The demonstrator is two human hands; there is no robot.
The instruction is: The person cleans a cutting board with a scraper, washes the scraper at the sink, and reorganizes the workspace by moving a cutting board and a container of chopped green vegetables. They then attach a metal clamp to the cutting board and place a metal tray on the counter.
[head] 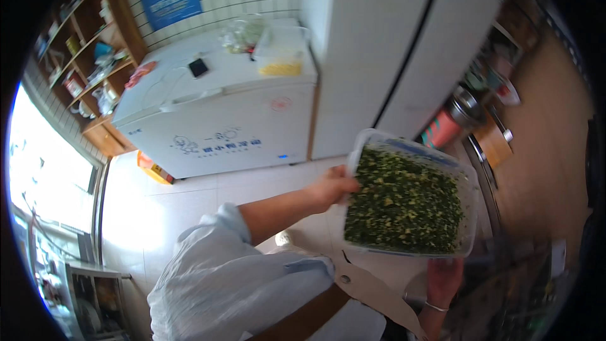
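Observation:
A clear plastic container [466,227] is tilted in front of my body, well above the floor. Inside it lies a chopped green filling [402,203] flecked with yellow bits. My left hand [334,187] grips the container's left rim, thumb over the edge. At the bottom right edge, my right hand [445,274] supports it from below, its fingers hidden behind the container. A bracelet [436,307] circles my right wrist.
A white chest freezer [227,123] stands ahead, bearing a plastic tub with yellow contents [280,67], a clear bag [244,33] and a small black object [198,67]. Beside it rises a tall white cabinet or refrigerator [364,57]. Wooden shelves [123,19] are at left, a wooden surface [544,151] at right.

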